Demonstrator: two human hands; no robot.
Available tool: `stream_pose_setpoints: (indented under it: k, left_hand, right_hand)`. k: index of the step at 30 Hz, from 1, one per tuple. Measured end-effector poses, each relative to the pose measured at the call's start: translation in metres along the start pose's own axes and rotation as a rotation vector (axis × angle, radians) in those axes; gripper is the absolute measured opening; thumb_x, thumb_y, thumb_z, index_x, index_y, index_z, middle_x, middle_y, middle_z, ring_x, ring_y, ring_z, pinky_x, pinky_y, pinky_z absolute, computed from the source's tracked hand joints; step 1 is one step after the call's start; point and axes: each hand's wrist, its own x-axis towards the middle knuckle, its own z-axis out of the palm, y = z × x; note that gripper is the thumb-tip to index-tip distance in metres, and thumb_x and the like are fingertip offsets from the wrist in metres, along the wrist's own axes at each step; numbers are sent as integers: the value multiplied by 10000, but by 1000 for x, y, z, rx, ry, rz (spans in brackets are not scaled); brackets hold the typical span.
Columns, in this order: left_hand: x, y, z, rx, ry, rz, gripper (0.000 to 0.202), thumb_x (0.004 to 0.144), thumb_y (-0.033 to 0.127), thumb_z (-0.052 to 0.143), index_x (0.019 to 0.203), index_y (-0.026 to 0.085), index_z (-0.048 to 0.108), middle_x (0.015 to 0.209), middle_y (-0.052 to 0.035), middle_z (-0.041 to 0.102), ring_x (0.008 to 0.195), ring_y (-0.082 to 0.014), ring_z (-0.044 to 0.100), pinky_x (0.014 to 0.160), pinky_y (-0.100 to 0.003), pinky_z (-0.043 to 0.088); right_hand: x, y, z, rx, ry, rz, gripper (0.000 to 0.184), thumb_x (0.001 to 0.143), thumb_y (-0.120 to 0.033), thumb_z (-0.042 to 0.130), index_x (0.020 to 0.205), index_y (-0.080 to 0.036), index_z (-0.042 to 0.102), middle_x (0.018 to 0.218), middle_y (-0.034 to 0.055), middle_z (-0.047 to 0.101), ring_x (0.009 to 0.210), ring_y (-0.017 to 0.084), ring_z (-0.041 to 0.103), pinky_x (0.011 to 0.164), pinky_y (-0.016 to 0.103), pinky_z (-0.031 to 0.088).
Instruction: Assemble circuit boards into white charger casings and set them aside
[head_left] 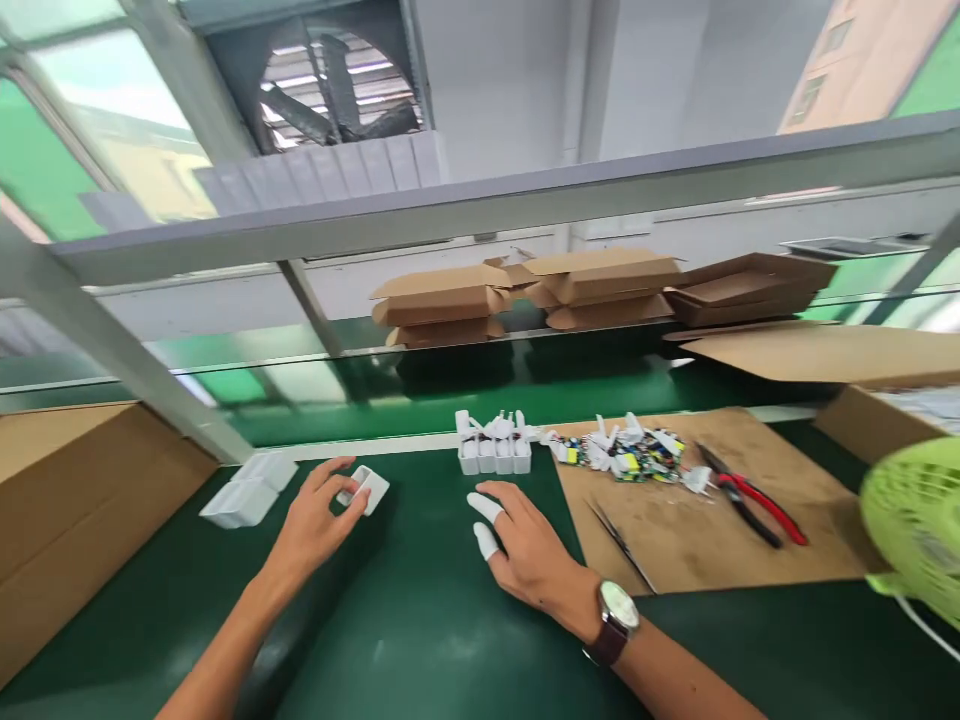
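My left hand [322,510] pinches a small white plastic housing [377,488] between thumb and fingers, its hollow side showing. White finger cots cover the thumb and index finger of my right hand [517,540], which is held over the green mat with its fingers apart and nothing in them. Beyond it stands a row of several white housings [495,460] with white parts and wires on top. To the left of my left hand lies a block of white housings [251,488]. A heap of small circuit boards with white parts [630,450] is spread to the right.
Tweezers [621,545] and red-and-black pliers [757,505] lie on a cardboard sheet [697,560]. A green fan [915,520] stands at the right edge, a large cardboard box [82,510] at the left. Brown cartons [600,285] sit behind the frame bar.
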Motion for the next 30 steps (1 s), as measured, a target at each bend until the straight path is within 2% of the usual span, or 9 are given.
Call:
stream_pose_setpoints:
  k: [5, 8, 12, 14, 17, 19, 22, 27, 30]
  left_hand:
    - [10, 77, 32, -221, -177, 288, 210, 930, 318, 532, 746, 226, 573, 1222, -74, 698, 990, -189, 727, 791, -275, 590]
    - [4, 95, 45, -263, -163, 334, 246, 955, 345, 530, 740, 228, 560, 1114, -59, 726, 845, -164, 732, 689, -250, 585]
    - [-8, 87, 54, -296, -121, 383, 261, 894, 495, 671, 856, 239, 642, 1076, -62, 731, 892, -207, 739, 743, -279, 609]
    - [-12, 80, 56, -308, -112, 404, 279, 864, 516, 710, 938, 249, 678, 1115, -68, 730, 934, -227, 741, 759, -291, 619]
    - [-15, 74, 58, -322, -118, 406, 286, 860, 517, 720, 998, 266, 704, 1176, -69, 726, 990, -246, 741, 788, -312, 633]
    - [-16, 72, 60, -330, -125, 396, 289, 864, 515, 716, 1026, 276, 717, 1208, -68, 726, 1023, -259, 738, 805, -329, 640]
    - [-18, 72, 63, -341, -134, 381, 296, 870, 518, 709, 1056, 288, 731, 1240, -66, 726, 1039, -271, 736, 812, -349, 647]
    - [-20, 74, 62, -378, -169, 355, 280, 895, 498, 688, 1087, 300, 731, 1268, -53, 720, 1034, -256, 737, 818, -340, 643]
    - [-19, 77, 61, -402, -174, 327, 256, 918, 487, 659, 1071, 295, 729, 1259, -49, 722, 996, -239, 744, 796, -326, 636]
  right_hand:
    - [8, 22, -33, -157, -51, 57, 417, 911, -94, 497, 1308, -177, 595, 1342, 185, 598, 1292, 330, 553, 1079, 561, 512]
    - [1, 53, -71, -255, -43, 191, 419, 852, -113, 542, 1259, -186, 612, 1345, 167, 600, 1286, 330, 545, 1104, 571, 474]
    - [-22, 96, -128, -383, 86, 478, 400, 755, -124, 554, 1143, -191, 628, 1289, 144, 627, 1255, 331, 543, 1104, 582, 429]
    - [-34, 112, -150, -422, 132, 575, 280, 725, -138, 559, 989, -194, 636, 1183, 144, 664, 1164, 333, 579, 1039, 555, 463]
    - [-48, 129, -168, -413, 160, 710, 71, 687, -158, 581, 714, -223, 574, 815, 94, 694, 833, 281, 644, 823, 443, 540]
    - [-52, 137, -172, -377, 185, 779, 74, 689, -174, 584, 652, -232, 555, 643, 45, 653, 662, 235, 619, 697, 374, 535]
    - [-50, 145, -174, -312, 280, 827, 57, 743, -234, 581, 750, -214, 634, 651, 36, 683, 636, 225, 633, 651, 350, 532]
    - [-31, 140, -176, -150, 450, 775, 367, 867, -452, 581, 1063, -162, 693, 918, 123, 758, 879, 274, 708, 806, 438, 574]
    - [-16, 126, -173, -11, 446, 727, 502, 880, -572, 601, 1184, -180, 675, 1028, 129, 760, 973, 268, 710, 881, 459, 575]
